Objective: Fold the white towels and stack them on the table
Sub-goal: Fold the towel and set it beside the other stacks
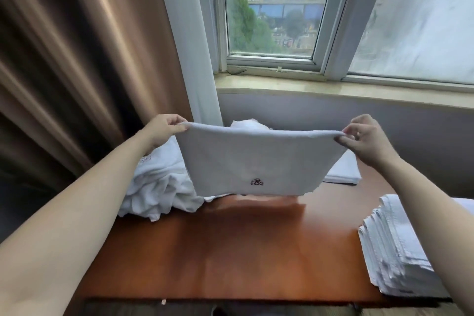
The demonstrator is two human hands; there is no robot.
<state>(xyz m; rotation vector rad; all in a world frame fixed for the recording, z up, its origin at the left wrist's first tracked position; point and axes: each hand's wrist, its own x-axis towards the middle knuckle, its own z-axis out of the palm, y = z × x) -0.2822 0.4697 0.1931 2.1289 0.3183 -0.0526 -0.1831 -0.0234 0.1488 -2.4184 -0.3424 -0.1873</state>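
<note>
The wooden surface (pixel 230 251) carries a folded stack (pixel 392 251) at its right edge; above the surface hangs a white towel (pixel 256 159), a small dark embroidered emblem (pixel 257 182) near its lower hem. The left hand (pixel 164 128) and right hand (pixel 364 140) pinch its top corners.

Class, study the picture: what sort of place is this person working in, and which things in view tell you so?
Probably a hotel room or its linen area: a stack of identical folded towels, the logo-embroidered towel both hands hold up, and heavy brown curtains beside a window facing a street.

Single head-worn view, forward and down over the table (pixel 230 251), close, edges perhaps wide-angle warped.
</note>
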